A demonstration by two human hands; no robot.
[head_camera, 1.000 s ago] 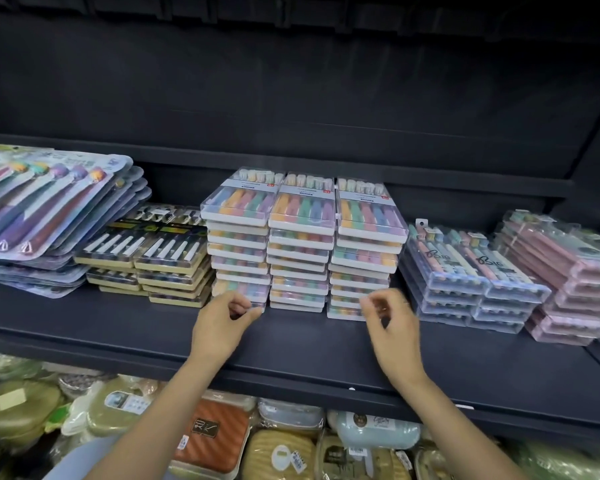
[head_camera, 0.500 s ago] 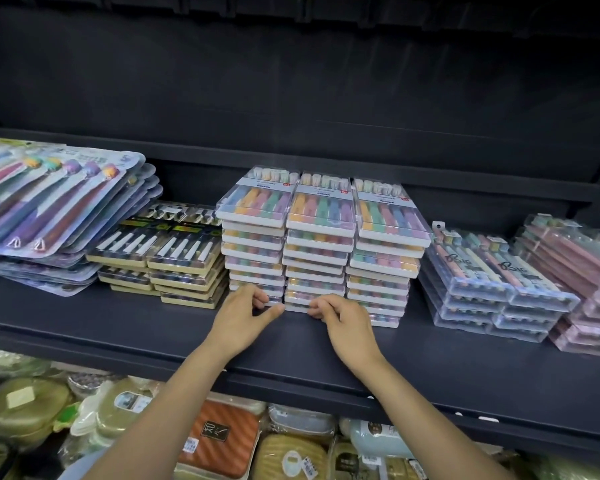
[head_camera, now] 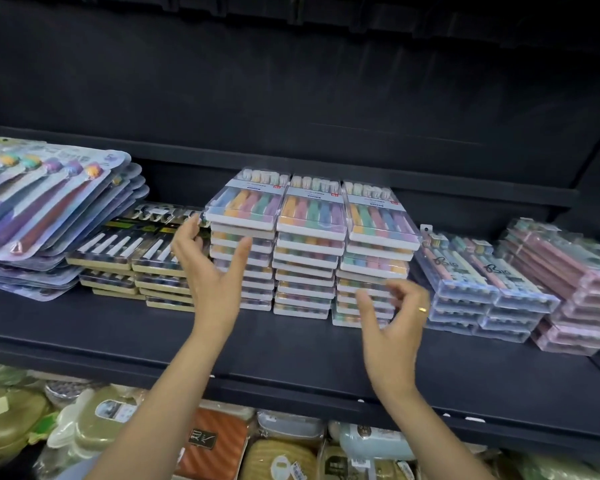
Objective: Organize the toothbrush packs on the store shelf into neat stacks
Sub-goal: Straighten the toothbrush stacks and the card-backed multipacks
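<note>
Three stacks of rainbow packs (head_camera: 310,216) stand side by side mid-shelf (head_camera: 291,344). The left hand (head_camera: 210,271), at 9 o'clock of them, is spread with straight fingers at the left stack's edge, thumb across its front. The right hand (head_camera: 392,323), at 5 o'clock, hangs loosely curled before the right stack, grasping nothing. Black packs (head_camera: 132,251) lie at 9 o'clock, clear packs (head_camera: 478,271) at 3.

Three seemingly aligned toothbrush-pack stacks (head_camera: 309,251)
</note>
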